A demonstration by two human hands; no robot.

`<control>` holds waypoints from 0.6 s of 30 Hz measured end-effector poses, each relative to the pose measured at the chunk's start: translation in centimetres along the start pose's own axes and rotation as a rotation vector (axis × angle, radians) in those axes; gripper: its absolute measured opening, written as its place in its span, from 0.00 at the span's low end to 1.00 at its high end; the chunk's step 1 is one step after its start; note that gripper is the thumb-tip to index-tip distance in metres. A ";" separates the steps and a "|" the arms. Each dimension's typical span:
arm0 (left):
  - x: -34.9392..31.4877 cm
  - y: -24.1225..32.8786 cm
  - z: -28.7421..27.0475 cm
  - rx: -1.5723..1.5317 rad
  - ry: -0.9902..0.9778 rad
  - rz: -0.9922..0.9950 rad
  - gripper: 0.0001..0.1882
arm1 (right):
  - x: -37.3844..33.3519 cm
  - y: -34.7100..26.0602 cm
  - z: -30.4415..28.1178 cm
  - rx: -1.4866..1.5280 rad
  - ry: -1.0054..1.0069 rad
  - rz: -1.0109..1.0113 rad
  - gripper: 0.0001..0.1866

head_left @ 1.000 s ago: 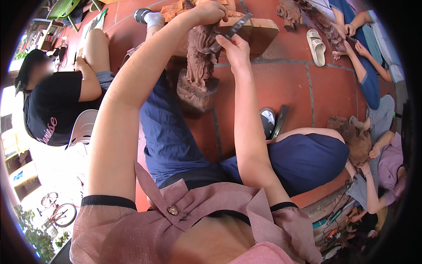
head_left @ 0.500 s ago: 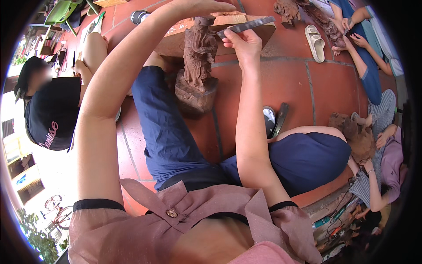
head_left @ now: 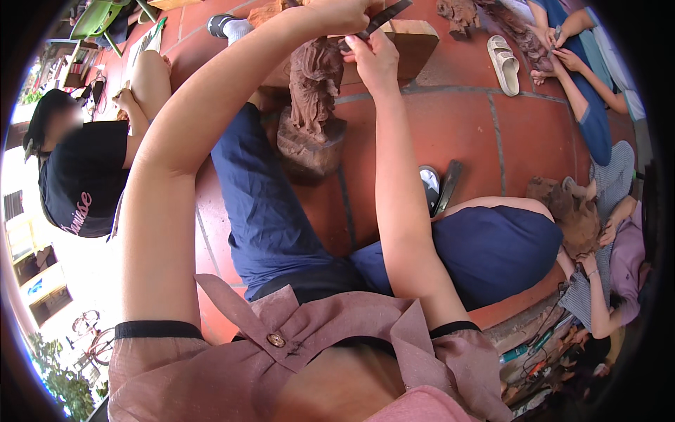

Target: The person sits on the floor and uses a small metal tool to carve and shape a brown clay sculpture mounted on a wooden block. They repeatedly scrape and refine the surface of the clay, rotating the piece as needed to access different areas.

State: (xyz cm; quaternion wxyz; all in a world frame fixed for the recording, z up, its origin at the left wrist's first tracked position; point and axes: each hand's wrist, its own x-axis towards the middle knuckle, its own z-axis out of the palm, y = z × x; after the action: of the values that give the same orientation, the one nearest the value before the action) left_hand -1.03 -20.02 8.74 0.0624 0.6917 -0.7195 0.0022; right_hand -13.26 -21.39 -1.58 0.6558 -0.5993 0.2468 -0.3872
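Observation:
A brown carved wooden figure (head_left: 314,84) stands upright on a rough wooden base (head_left: 309,151) on the red tiled floor, between my legs. My left hand (head_left: 342,13) is closed around the handle of a dark flat chisel (head_left: 385,15) at the figure's top. My right hand (head_left: 374,60) pinches the chisel's blade just beside the figure's head. Both forearms reach up from the lower edge. My legs in dark blue trousers (head_left: 267,211) lie on either side of the base.
A wooden block (head_left: 411,43) lies behind the figure. A dark tool (head_left: 447,187) lies on the tiles by my right knee. A person in black (head_left: 77,176) sits at left. Other people carve wood at right (head_left: 576,218); a pale sandal (head_left: 505,63) lies nearby.
The view has dropped, so the figure and both hands sit lower in the picture. Both hands have stayed on the chisel at the figure's top.

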 end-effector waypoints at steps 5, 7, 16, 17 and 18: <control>-0.2 -0.1 0.5 -0.215 -0.026 0.008 0.17 | -1.1 0.7 0.1 -0.120 0.015 -0.064 0.10; -0.1 -0.2 0.7 -0.186 -0.062 -0.015 0.17 | -0.3 1.8 0.0 -0.152 0.012 -0.063 0.10; 0.5 -0.5 0.8 -0.190 -0.139 0.015 0.11 | -0.9 1.8 0.5 -0.145 0.064 -0.124 0.08; 0.4 -0.3 1.1 -0.175 -0.102 0.003 0.12 | -0.7 1.8 0.4 -0.094 0.068 -0.083 0.08; 0.4 0.2 0.5 -0.156 -0.060 -0.008 0.12 | -0.3 1.4 0.3 -0.044 0.071 -0.048 0.08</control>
State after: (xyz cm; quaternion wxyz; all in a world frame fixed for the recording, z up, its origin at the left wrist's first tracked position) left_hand -1.26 -20.41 8.28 0.0945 0.6872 -0.7163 -0.0752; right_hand -12.86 -21.01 -2.97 0.6240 -0.6051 0.2638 -0.4181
